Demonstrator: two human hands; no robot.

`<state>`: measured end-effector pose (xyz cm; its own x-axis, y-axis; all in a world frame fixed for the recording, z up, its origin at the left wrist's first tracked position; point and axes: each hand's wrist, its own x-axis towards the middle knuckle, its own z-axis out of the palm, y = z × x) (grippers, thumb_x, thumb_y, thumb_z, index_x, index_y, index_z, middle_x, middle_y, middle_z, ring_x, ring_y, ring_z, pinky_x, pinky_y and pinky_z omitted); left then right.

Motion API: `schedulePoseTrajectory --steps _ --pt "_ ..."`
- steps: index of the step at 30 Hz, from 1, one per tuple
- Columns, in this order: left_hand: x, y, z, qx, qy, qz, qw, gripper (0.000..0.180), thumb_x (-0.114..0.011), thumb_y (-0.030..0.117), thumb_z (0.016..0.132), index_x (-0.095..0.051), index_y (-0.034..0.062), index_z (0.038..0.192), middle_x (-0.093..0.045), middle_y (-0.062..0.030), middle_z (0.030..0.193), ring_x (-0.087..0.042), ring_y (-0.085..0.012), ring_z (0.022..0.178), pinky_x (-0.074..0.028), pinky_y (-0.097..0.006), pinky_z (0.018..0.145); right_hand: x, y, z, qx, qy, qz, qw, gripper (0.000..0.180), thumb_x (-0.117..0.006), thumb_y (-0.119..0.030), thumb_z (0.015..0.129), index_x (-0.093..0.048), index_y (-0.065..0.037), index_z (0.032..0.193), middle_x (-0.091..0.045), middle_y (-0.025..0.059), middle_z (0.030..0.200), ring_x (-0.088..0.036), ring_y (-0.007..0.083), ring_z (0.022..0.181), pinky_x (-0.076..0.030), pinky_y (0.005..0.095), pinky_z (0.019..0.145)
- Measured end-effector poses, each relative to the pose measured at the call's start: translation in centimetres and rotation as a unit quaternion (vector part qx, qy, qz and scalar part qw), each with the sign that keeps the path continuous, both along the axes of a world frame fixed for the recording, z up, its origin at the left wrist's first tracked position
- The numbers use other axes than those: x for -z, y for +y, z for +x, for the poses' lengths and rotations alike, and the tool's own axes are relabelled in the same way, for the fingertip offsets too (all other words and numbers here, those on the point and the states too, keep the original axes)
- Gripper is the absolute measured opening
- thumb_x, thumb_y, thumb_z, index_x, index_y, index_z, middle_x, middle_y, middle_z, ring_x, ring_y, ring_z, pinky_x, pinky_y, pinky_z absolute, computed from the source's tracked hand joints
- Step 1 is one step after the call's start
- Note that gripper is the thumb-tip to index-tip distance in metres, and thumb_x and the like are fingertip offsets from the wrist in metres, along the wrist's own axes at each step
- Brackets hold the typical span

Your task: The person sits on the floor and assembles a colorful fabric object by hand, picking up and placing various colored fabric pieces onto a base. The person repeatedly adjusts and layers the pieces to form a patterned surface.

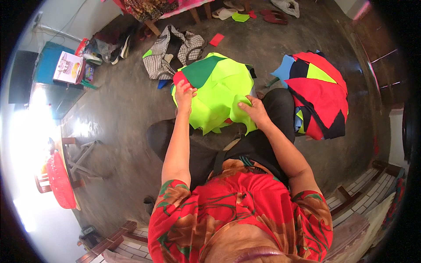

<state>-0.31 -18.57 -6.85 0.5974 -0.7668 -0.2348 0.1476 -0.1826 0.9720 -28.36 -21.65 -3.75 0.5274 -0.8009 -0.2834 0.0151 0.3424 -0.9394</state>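
In front of me is a rounded heap of cloth pieces (215,87), mostly lime green, with a dark green piece (202,71) and a red piece (180,78) at its upper left. My right hand (256,111) pinches a loose lime green cloth piece (241,112) between thumb and fingers at the heap's right side. At the left side, my left hand (185,97) rests against the heap just below the red piece. Its fingers are half bent and apart, with nothing visible held in them.
A second heap of red, black, blue and lime cloth (318,94) sits to the right. Beyond the first heap lie a checkered cloth (164,57) and a red scrap (216,39). Shoes (274,16) are farther off. A wooden stand (83,160) and red chair cushion (60,179) are left.
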Motion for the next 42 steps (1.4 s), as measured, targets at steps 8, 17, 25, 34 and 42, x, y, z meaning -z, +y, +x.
schedulePoseTrajectory --steps 8,17,25,34,42 --pt "-0.2 6.1 -7.4 0.153 0.088 -0.019 0.984 0.047 -0.064 0.026 0.086 -0.048 0.003 0.124 -0.056 -0.0127 0.116 -0.06 -0.0182 0.094 -0.048 -0.03 0.077 -1.1 -0.2 0.1 0.004 -0.125 0.115 0.985 0.035 -0.058 -0.016 0.09 -0.051 0.0 0.12 -0.062 0.0065 0.107 -0.061 0.0149 0.093 -0.049 0.0295 0.081" --pt "-0.2 7.2 -11.3 0.284 0.265 -0.014 0.922 0.072 -0.072 0.029 0.08 -0.036 0.0 0.135 -0.049 -0.013 0.127 -0.045 -0.0224 0.119 -0.035 -0.036 0.1 -1.8 -0.3 0.0 -0.031 -0.209 0.2 0.957 0.035 -0.059 -0.017 0.089 -0.052 -0.003 0.121 -0.062 0.0067 0.109 -0.061 0.0169 0.094 -0.05 0.0316 0.084" --pt "-0.4 7.4 -9.4 0.148 0.375 -0.059 0.913 0.051 -0.066 0.015 0.084 -0.043 0.0029 0.128 -0.056 -0.0095 0.118 -0.055 -0.023 0.108 -0.045 -0.041 0.091 -1.4 -0.2 0.3 0.016 -0.148 0.172 0.974 0.028 -0.06 -0.014 0.088 -0.056 -0.002 0.114 -0.064 0.0066 0.103 -0.063 0.0149 0.089 -0.051 0.0309 0.081" --pt "0.1 7.3 -9.5 0.159 0.272 -0.046 0.948 0.037 -0.056 0.016 0.091 -0.046 0.0054 0.124 -0.059 -0.0074 0.109 -0.064 -0.0165 0.086 -0.057 -0.033 0.065 0.7 -0.4 0.3 0.021 -0.056 0.099 0.993 0.031 -0.057 -0.008 0.089 -0.052 0.001 0.118 -0.061 0.0049 0.105 -0.059 0.0128 0.092 -0.048 0.0283 0.082" --pt "0.8 7.3 -9.2 0.128 0.213 -0.03 0.968 0.038 -0.054 0.016 0.091 -0.044 0.0066 0.126 -0.059 -0.0065 0.111 -0.064 -0.0178 0.091 -0.058 -0.035 0.067 1.1 -0.4 0.6 0.052 -0.031 0.005 0.998 0.034 -0.058 -0.003 0.085 -0.049 0.0 0.118 -0.059 0.0068 0.102 -0.056 0.0134 0.09 -0.045 0.0269 0.081"
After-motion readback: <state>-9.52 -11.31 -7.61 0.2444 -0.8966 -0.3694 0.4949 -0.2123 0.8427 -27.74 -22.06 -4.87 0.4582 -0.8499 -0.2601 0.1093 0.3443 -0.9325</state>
